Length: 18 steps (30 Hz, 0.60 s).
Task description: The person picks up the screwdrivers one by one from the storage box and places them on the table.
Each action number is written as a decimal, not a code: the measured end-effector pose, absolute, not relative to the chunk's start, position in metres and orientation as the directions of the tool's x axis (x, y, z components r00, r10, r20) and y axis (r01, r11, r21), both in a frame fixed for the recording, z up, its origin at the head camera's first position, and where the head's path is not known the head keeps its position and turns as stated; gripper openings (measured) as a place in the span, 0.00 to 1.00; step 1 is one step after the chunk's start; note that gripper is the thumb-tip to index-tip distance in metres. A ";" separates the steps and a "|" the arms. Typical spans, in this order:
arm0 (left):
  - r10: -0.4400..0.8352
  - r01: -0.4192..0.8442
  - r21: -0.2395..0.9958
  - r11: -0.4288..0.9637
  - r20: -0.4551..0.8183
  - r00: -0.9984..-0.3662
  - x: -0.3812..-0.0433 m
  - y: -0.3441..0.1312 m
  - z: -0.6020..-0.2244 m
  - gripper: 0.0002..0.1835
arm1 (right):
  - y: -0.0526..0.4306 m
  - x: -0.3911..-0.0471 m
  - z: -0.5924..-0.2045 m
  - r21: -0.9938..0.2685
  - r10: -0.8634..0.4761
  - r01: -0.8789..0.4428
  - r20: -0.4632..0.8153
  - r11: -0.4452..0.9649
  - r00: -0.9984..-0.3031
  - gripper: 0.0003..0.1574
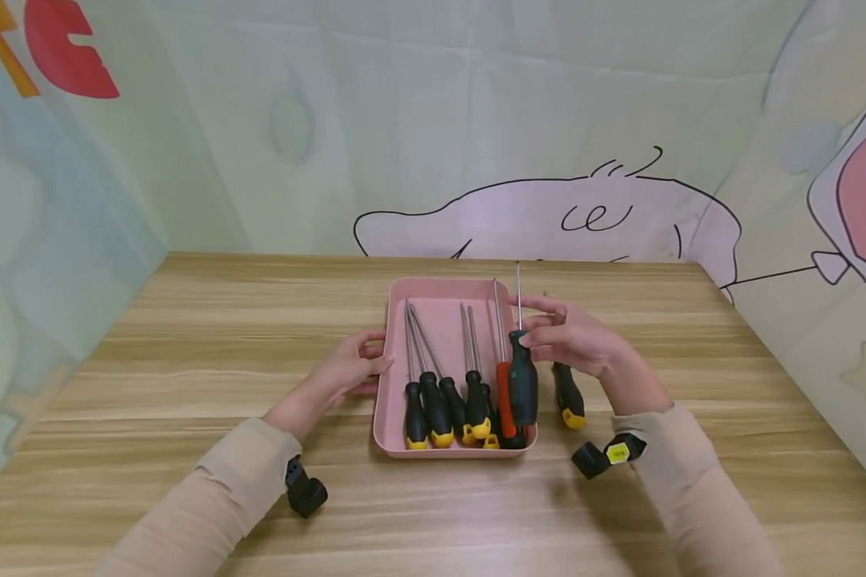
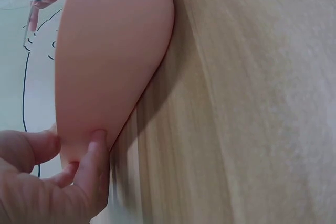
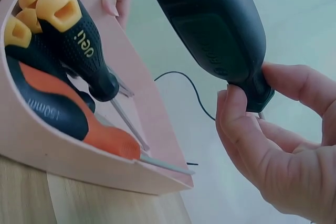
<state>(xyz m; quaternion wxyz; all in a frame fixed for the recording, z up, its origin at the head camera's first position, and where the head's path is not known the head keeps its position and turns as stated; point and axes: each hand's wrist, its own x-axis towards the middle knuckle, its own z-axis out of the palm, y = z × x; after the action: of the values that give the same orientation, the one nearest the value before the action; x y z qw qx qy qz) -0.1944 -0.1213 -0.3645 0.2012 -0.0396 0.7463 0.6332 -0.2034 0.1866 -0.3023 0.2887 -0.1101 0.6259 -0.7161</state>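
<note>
A pink tray (image 1: pixel 440 290) holds several black-and-yellow screwdrivers (image 1: pixel 435 405) and one orange-and-black screwdriver (image 1: pixel 504 393) along its right side. My left hand (image 1: pixel 357 365) grips the tray's left wall, with the thumb at the rim and fingers against the outside (image 2: pixel 94 166). Between thumb and fingers, my right hand (image 1: pixel 570 336) pinches a dark green screwdriver (image 1: pixel 523 385) at the neck of its handle. That screwdriver is raised over the tray's right edge, its shaft pointing away from me. In the right wrist view its thick handle (image 3: pixel 215 24) hangs apart from the others.
Another black-and-yellow screwdriver (image 1: pixel 568 397) lies on the wooden table (image 1: pixel 260 304) just right of the tray, its shaft partly hidden by my right hand. A printed cloth backdrop (image 1: pixel 317 120) stands behind the table and along its sides.
</note>
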 end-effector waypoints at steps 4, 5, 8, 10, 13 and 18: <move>0.197 -0.315 0.929 0.195 -0.351 -0.915 -0.194 -0.121 -0.364 0.28 | 0.192 -0.204 -0.304 -0.955 -0.562 0.288 -0.203 -0.066 -0.802 0.43; 0.197 -0.316 0.929 0.193 -0.352 -0.915 -0.194 -0.121 -0.364 0.28 | 0.192 -0.204 -0.305 -0.955 -0.560 0.290 -0.204 -0.068 -0.803 0.43; 0.194 -0.319 0.927 0.196 -0.355 -0.914 -0.194 -0.121 -0.363 0.28 | 0.195 -0.204 -0.306 -0.954 -0.553 0.291 -0.204 -0.072 -0.808 0.42; 0.194 -0.321 0.926 0.197 -0.358 -0.914 -0.194 -0.121 -0.363 0.28 | 0.198 -0.204 -0.307 -0.956 -0.545 0.286 -0.205 -0.066 -0.813 0.41; 0.193 -0.323 0.926 0.195 -0.359 -0.913 -0.193 -0.121 -0.362 0.28 | 0.202 -0.204 -0.308 -0.959 -0.535 0.279 -0.208 -0.056 -0.819 0.39; 0.194 -0.325 0.926 0.194 -0.361 -0.912 -0.192 -0.120 -0.361 0.28 | 0.211 -0.205 -0.311 -0.961 -0.533 0.268 -0.192 -0.067 -0.824 0.33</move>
<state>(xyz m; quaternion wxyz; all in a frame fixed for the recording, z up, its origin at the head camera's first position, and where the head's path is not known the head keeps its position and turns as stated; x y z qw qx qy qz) -0.1922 -0.1203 -0.3613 0.2048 -0.0438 0.7449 0.6335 -0.2046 0.2115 -0.3112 0.2772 -0.1063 0.6241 -0.7228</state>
